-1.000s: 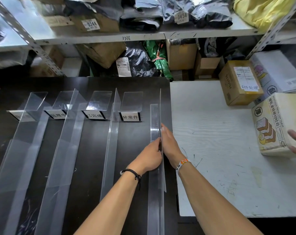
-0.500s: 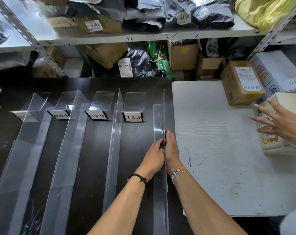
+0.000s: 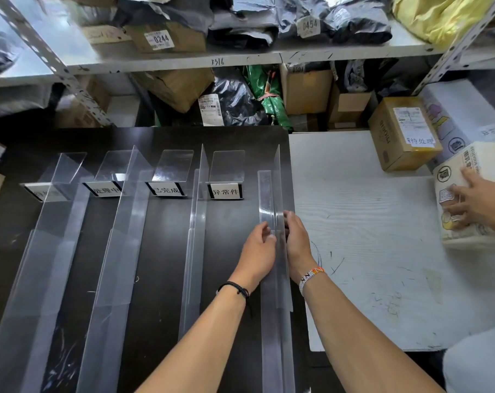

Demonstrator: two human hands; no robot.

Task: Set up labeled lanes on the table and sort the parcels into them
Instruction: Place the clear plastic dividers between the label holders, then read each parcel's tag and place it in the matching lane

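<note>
Step in hand: lane set-up, last divider being squared; sorting is not yet begun.

1. Left hand (image 3: 256, 251) and right hand (image 3: 297, 241): both are bracketing the rightmost divider (image 3: 277, 177), one on each side of its upright clear wall, fingers mostly straight and fingertips touching it, gripping nothing. The divider is standing along the right margin of the dark table (image 3: 232, 236), just beside the white table (image 3: 368, 208).
2. Next move, by judgement: the hands are needing to let go without tipping the thin wall, then reach right for a first parcel.
3. Lanes: three further dividers (image 3: 198, 222) are running leftward, side by side. Each lane is holding only a label stand at its far end: 异常件 (image 3: 226, 191), 已完成 (image 3: 167, 190), 处理中 (image 3: 106, 190); the leftmost reads too faintly to tell.
4. White table: a second person's hand (image 3: 481, 205) is lying, fingers spread, on a cream box (image 3: 446, 199); beyond it a brown carton (image 3: 402, 134) is waiting, tagged 待处理.
5. Shelving (image 3: 240, 59): cartons and dark mailer bags are crowding both tiers, tags 0244 and 0454 showing.
</note>
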